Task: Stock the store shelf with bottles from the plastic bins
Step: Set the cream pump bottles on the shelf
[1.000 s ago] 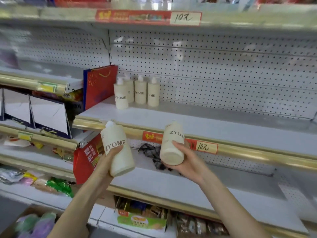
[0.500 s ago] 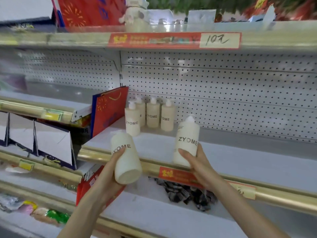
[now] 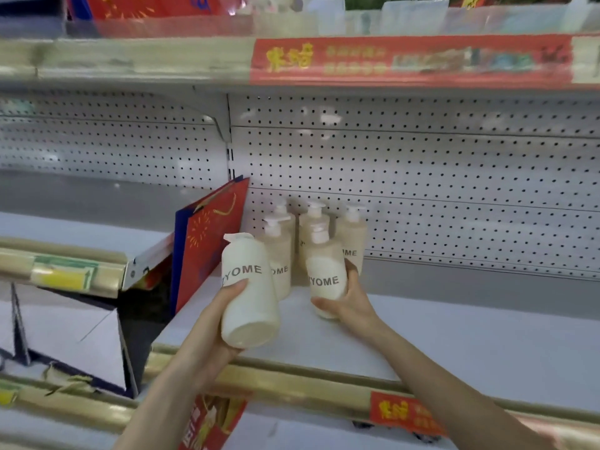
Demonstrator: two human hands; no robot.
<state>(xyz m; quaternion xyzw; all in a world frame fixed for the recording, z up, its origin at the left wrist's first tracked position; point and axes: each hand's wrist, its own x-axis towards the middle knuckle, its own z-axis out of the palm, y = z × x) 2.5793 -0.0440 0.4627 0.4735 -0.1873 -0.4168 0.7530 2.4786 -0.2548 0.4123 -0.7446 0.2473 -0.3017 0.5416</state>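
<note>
The right hand, fingers clamped on a bottle, is seating it upright on the shelf, fronting the stocked row at 12 o'clock. The left hand is gripping a tilted second bottle, waiting. Both are now farther in than a moment earlier.

"YOME" in dark capitals, first letter hidden by thumb, on cream plastic bottle in left hand. "YOME", first letter cut off, on cream pump bottle in right hand. Fragments "OME" and "ME" on cream pump bottles at shelf back. Yellow characters on red shelf-edge strips, too blurred to read.
</note>
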